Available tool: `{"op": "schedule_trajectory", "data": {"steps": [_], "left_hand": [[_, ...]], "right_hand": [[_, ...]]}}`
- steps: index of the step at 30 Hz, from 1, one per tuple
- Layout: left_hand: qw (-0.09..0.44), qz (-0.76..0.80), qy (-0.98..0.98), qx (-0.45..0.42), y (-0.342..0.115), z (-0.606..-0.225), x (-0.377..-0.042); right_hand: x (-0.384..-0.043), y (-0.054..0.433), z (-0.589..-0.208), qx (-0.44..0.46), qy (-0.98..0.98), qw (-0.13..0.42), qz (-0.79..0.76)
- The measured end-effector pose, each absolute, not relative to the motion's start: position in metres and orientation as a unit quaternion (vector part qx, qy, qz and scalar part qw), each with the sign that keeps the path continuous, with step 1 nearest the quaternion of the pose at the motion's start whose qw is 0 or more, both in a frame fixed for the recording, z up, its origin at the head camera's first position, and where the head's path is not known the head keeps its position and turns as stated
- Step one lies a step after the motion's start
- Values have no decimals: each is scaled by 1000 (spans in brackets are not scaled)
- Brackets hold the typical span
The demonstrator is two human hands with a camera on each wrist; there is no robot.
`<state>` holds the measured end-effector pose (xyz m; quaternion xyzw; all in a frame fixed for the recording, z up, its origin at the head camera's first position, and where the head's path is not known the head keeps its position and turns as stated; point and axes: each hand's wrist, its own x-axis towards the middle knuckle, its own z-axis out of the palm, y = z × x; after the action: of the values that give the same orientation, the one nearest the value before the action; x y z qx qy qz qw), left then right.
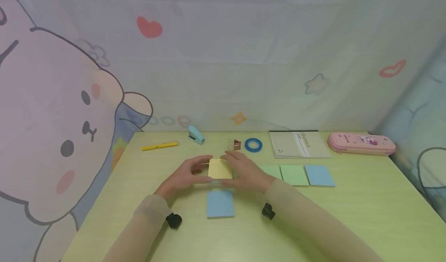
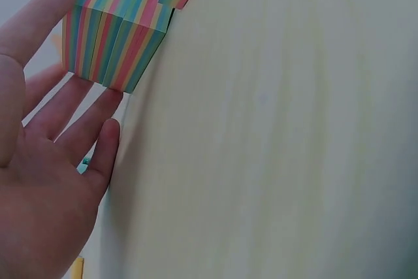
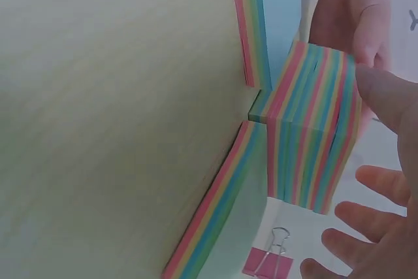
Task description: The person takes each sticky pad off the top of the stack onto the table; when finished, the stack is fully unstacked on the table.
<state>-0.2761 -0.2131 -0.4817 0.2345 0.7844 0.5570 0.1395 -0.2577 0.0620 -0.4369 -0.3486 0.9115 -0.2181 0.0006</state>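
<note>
Between the hands stands a stack of sticky note pads, yellow on top, with striped rainbow sides. My left hand is at its left side, thumb at the front corner and loosely straight fingers toward the back. My right hand is at the right side; its thumb touches the top edge of the stack in the right wrist view, while its other fingers are spread apart from it. Just in front of the stack lies a blue sticky note pad.
Right of the hands lie two green pads and a blue pad. Along the back are a yellow pen, blue stapler, binder clip, blue tape roll, notebook and pink pencil case.
</note>
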Motion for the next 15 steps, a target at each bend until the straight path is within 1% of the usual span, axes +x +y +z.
{"op": "schedule_trajectory", "data": {"steps": [3,8,15], "left_hand": [[145,561,778,240,-213,-483,-277],[149,560,779,238,-214,-484,-277],[155,535,801,219,-214,-484,-276]], "right_hand": [[-261,58,-439,-344,913,12,-221],[-266,58,-441,-348,914,12,-207],[-268,84,-450,-319,925,11,-207]]}}
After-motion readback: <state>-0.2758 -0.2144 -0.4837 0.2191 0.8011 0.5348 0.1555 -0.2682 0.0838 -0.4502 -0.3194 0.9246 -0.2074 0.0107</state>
